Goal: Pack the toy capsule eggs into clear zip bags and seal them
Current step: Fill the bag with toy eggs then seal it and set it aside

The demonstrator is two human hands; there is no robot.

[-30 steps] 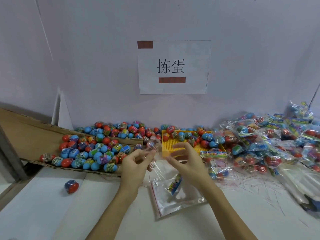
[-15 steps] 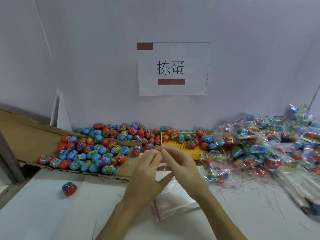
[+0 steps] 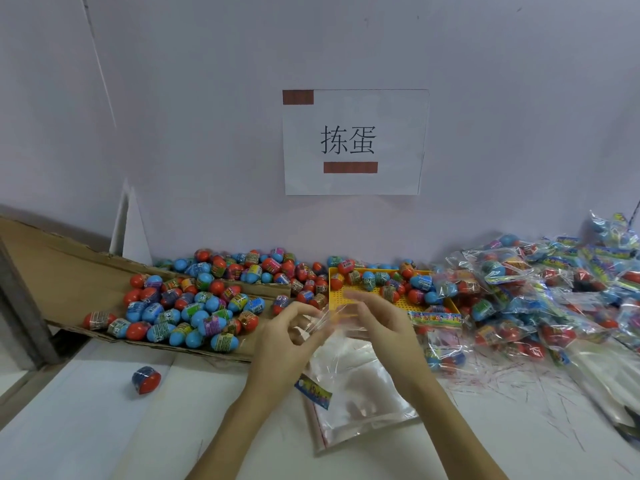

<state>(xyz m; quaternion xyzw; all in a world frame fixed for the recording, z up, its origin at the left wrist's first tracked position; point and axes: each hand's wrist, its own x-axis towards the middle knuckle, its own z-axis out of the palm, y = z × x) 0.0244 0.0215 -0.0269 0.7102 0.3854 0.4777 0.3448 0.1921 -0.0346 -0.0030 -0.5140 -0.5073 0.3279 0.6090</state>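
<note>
A clear zip bag (image 3: 330,320) hangs between my two hands above the table's middle. My left hand (image 3: 284,336) pinches its left side and my right hand (image 3: 384,323) pinches its right side, a little apart. A colourful label card (image 3: 313,393) shows below the left hand. Under the hands lies a stack of empty clear bags (image 3: 360,400). Red and blue capsule eggs (image 3: 194,306) are heaped on a cardboard sheet (image 3: 69,282) to the left and in a yellow tray (image 3: 408,303) behind my hands.
Packed bags of eggs (image 3: 540,289) are piled at the right. One loose egg (image 3: 145,379) lies alone at the front left. Thin plastic strips litter the white table (image 3: 502,379) on the right. A paper sign (image 3: 353,143) hangs on the wall.
My hands came together over the bag half a second ago and have now drawn apart, spreading the clear bag between them.
</note>
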